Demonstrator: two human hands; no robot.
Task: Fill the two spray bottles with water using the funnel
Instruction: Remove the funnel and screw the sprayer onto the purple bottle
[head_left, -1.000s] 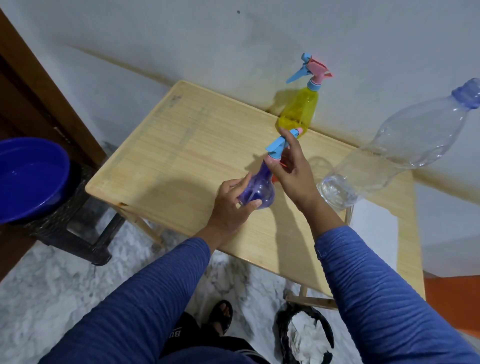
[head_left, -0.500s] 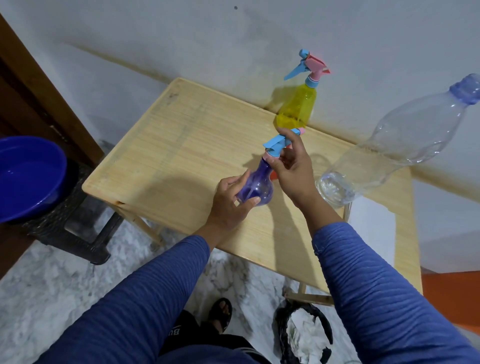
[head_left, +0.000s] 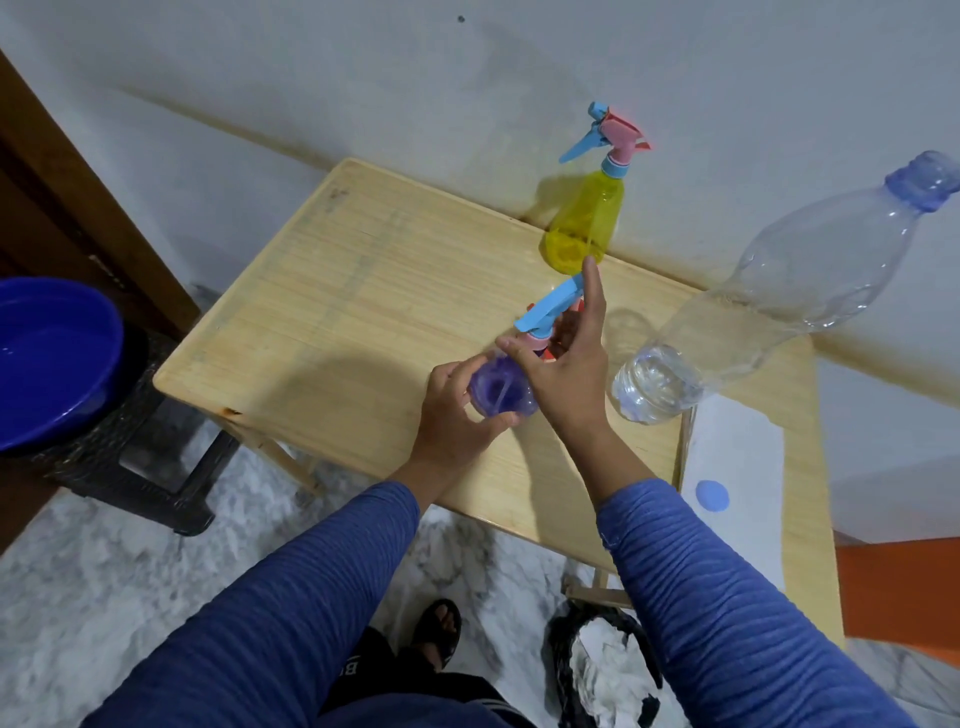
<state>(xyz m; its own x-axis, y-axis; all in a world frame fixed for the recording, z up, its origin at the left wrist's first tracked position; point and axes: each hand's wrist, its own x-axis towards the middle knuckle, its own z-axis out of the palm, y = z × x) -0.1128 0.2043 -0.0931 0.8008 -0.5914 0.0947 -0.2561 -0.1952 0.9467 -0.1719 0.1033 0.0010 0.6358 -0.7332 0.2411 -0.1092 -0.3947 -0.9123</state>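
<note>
The purple spray bottle (head_left: 501, 389) stands on the wooden table (head_left: 363, 291) near its front edge. My left hand (head_left: 452, 415) grips its round body from the left. My right hand (head_left: 566, 369) pinches the neck under its blue and pink spray head (head_left: 548, 312), thumb on the left and index finger pointing up along the trigger. A small red-orange piece (head_left: 546, 354) shows behind my right hand; what it is cannot be told. The yellow spray bottle (head_left: 587, 228) stands capped at the table's back edge.
A large clear bottle (head_left: 779, 312) with a blue cap and a little water in its base leans at the right. A white sheet (head_left: 737, 457) with a blue disc (head_left: 711, 496) lies beyond it. A blue basin (head_left: 47, 364) of water sits on a dark stool at the left.
My right hand has shifted round the purple bottle's spray head, and its index finger now stretches straight up. My left hand keeps its hold on the body.
</note>
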